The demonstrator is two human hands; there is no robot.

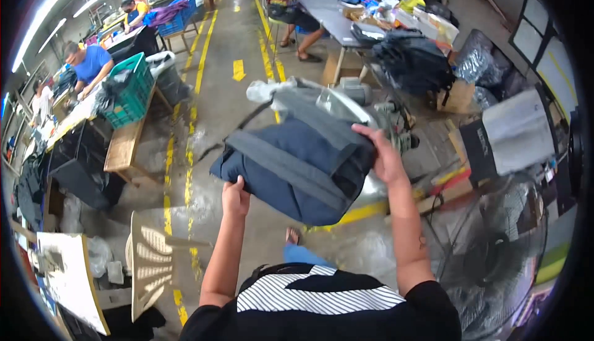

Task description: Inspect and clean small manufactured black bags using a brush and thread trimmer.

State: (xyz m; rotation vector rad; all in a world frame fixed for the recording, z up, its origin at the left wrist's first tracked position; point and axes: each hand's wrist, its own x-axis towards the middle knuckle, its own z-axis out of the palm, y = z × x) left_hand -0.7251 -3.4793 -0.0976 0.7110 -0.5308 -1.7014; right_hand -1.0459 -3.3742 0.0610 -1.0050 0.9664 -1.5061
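Observation:
A dark navy backpack with wide grey shoulder straps is held up in front of me, lying nearly flat across both hands. My left hand grips its near left corner, thumb on top and fingers hidden beneath. My right hand holds the right end, with the thumb side over the edge and the other fingers partly out of sight. From its far left side a thin dark strap dangles. Behind the bag, a machine with a grey motor is partly covered.
A beige plastic chair stands at the lower left. On the right are a large fan and a grey-and-black panel. A green crate rests on a wooden bench. Several people work at tables along a yellow-lined aisle.

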